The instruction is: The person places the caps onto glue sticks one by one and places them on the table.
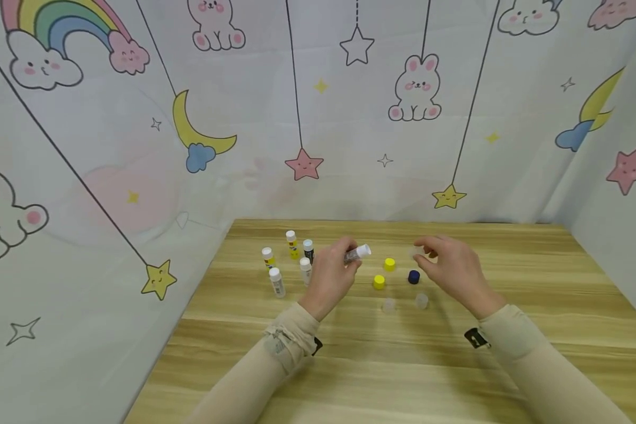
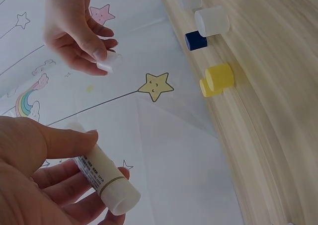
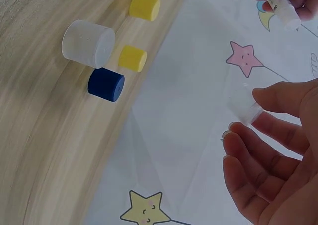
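Observation:
My left hand (image 1: 330, 275) grips a white glue stick (image 2: 99, 169) with its thumb and fingers, tilted above the table. In the left wrist view its uncapped-looking white end points away from the palm. My right hand (image 1: 458, 275) pinches a translucent cap (image 3: 242, 106) between thumb and index finger, apart from the stick. Between and below the hands lie two yellow caps, one farther back (image 1: 389, 264) and one nearer (image 1: 378, 282). Beside them are a dark blue cap (image 1: 414, 277) and two translucent caps, a left one (image 1: 388, 305) and a right one (image 1: 421, 301).
Several glue sticks stand upright left of my left hand: a yellow one (image 1: 292, 245) at the back, another yellow one (image 1: 268, 259), a dark one (image 1: 308, 249) and white ones (image 1: 277, 282). Patterned white cloth (image 1: 350, 118) hangs behind the wooden table (image 1: 376, 377).

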A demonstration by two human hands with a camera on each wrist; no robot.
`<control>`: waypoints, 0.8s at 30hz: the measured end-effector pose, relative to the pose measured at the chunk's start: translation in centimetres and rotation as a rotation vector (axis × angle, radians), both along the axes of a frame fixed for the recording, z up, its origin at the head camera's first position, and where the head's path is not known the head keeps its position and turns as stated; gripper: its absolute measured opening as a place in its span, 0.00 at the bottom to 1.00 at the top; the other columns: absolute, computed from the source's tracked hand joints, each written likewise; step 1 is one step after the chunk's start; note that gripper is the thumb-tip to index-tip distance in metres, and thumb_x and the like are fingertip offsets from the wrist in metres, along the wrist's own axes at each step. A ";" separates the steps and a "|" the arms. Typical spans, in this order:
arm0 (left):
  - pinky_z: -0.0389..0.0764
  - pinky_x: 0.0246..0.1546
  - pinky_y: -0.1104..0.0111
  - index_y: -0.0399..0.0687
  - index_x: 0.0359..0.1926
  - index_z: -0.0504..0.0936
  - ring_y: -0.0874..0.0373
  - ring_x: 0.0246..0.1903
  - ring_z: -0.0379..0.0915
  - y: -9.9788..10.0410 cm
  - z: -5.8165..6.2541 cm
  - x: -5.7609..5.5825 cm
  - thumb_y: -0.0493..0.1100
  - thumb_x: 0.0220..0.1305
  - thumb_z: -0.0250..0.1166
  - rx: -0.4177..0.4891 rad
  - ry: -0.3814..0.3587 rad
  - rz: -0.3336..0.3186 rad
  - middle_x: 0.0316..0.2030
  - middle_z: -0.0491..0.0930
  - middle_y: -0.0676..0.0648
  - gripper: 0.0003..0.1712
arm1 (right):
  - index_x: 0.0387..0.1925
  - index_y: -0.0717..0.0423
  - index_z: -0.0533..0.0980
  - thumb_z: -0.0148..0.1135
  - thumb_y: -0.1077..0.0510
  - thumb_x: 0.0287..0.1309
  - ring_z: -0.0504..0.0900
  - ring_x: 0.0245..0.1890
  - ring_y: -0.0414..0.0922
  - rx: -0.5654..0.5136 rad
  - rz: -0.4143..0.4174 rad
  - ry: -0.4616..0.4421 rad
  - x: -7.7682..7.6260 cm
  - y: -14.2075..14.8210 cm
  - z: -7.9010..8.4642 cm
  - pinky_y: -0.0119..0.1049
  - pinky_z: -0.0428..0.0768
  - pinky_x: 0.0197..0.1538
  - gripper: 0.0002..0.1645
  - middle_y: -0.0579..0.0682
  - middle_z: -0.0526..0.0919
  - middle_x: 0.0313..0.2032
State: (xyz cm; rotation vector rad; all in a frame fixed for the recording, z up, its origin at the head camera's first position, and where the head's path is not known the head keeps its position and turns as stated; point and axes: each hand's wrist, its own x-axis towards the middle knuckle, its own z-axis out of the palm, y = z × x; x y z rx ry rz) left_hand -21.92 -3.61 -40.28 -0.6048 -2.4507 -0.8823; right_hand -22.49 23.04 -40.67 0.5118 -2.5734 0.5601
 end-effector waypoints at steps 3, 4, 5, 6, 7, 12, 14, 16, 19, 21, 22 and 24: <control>0.83 0.39 0.65 0.44 0.45 0.81 0.56 0.39 0.84 0.1 -0.2 -0.1 0.36 0.58 0.75 -0.001 0.000 -0.003 0.41 0.86 0.48 0.15 | 0.48 0.50 0.84 0.71 0.53 0.61 0.82 0.33 0.46 -0.008 0.006 0.009 0.1 -0.1 0.1 0.41 0.77 0.26 0.14 0.45 0.83 0.33; 0.83 0.39 0.65 0.44 0.45 0.81 0.56 0.39 0.84 0.2 -0.3 -0.1 0.36 0.58 0.76 0.000 0.002 -0.005 0.41 0.86 0.48 0.15 | 0.48 0.50 0.84 0.71 0.53 0.61 0.82 0.33 0.46 -0.010 0.007 0.010 0.2 -0.1 0.1 0.41 0.76 0.26 0.14 0.45 0.83 0.33; 0.83 0.39 0.65 0.44 0.45 0.81 0.57 0.39 0.84 0.2 -0.3 -0.1 0.36 0.58 0.76 -0.002 0.002 -0.006 0.41 0.86 0.48 0.15 | 0.48 0.50 0.84 0.70 0.53 0.61 0.82 0.33 0.47 -0.013 0.009 0.011 0.2 -0.1 0.2 0.41 0.76 0.26 0.14 0.45 0.83 0.33; 0.83 0.39 0.65 0.45 0.44 0.81 0.57 0.39 0.83 0.3 -0.4 -0.2 0.36 0.58 0.76 -0.005 0.003 -0.005 0.40 0.86 0.49 0.15 | 0.48 0.50 0.84 0.70 0.53 0.62 0.82 0.33 0.47 -0.014 0.009 0.015 0.2 -0.2 0.2 0.41 0.76 0.26 0.14 0.45 0.83 0.33; 0.83 0.39 0.65 0.45 0.44 0.81 0.58 0.39 0.83 0.4 -0.4 -0.2 0.36 0.57 0.76 -0.006 0.003 -0.008 0.40 0.86 0.49 0.15 | 0.48 0.50 0.84 0.70 0.52 0.62 0.82 0.33 0.47 -0.016 0.010 0.020 0.3 -0.2 0.3 0.41 0.76 0.26 0.14 0.45 0.83 0.33; 0.83 0.38 0.66 0.45 0.44 0.81 0.59 0.39 0.83 0.6 -0.6 -0.2 0.36 0.58 0.76 -0.023 0.009 -0.013 0.40 0.85 0.50 0.14 | 0.48 0.50 0.84 0.70 0.53 0.62 0.83 0.33 0.47 -0.021 0.021 0.058 0.4 -0.5 0.6 0.41 0.76 0.25 0.14 0.45 0.83 0.33; 0.83 0.39 0.66 0.45 0.44 0.81 0.58 0.39 0.83 0.6 -0.6 -0.2 0.36 0.58 0.75 -0.024 0.012 -0.018 0.40 0.85 0.49 0.14 | 0.48 0.51 0.84 0.70 0.53 0.62 0.83 0.33 0.47 -0.026 0.029 0.067 0.5 -0.7 0.7 0.40 0.75 0.25 0.14 0.45 0.83 0.33; 0.83 0.39 0.66 0.45 0.44 0.81 0.58 0.39 0.83 0.6 -0.6 -0.1 0.36 0.58 0.75 -0.023 0.013 -0.022 0.40 0.85 0.49 0.14 | 0.48 0.51 0.84 0.70 0.53 0.62 0.83 0.33 0.48 -0.031 0.034 0.070 0.5 -0.9 0.8 0.40 0.75 0.26 0.14 0.45 0.83 0.33; 0.83 0.40 0.67 0.45 0.44 0.81 0.58 0.40 0.83 0.6 -0.7 0.0 0.36 0.58 0.75 -0.022 0.007 -0.027 0.40 0.85 0.50 0.14 | 0.48 0.51 0.84 0.70 0.53 0.62 0.83 0.33 0.47 -0.039 0.043 0.069 0.7 -1.2 0.9 0.41 0.77 0.28 0.14 0.44 0.84 0.33; 0.83 0.40 0.67 0.46 0.44 0.80 0.59 0.40 0.83 0.7 -0.8 0.0 0.36 0.59 0.75 -0.023 0.003 -0.028 0.40 0.85 0.50 0.14 | 0.48 0.51 0.84 0.70 0.53 0.62 0.83 0.32 0.46 -0.046 0.051 0.073 0.8 -1.4 1.0 0.42 0.78 0.29 0.14 0.45 0.84 0.34; 0.83 0.40 0.67 0.46 0.44 0.80 0.59 0.40 0.83 0.7 -0.8 0.0 0.36 0.59 0.75 -0.022 0.003 -0.028 0.40 0.85 0.50 0.14 | 0.48 0.51 0.84 0.71 0.53 0.62 0.83 0.33 0.45 -0.048 0.056 0.076 0.8 -1.5 1.0 0.43 0.79 0.30 0.14 0.45 0.85 0.34; 0.83 0.40 0.67 0.46 0.44 0.80 0.59 0.40 0.83 0.7 -0.9 0.1 0.36 0.59 0.75 -0.024 0.003 -0.028 0.40 0.85 0.51 0.14 | 0.48 0.51 0.84 0.71 0.54 0.61 0.83 0.32 0.45 -0.054 0.065 0.080 0.9 -1.7 1.1 0.43 0.79 0.30 0.14 0.45 0.85 0.35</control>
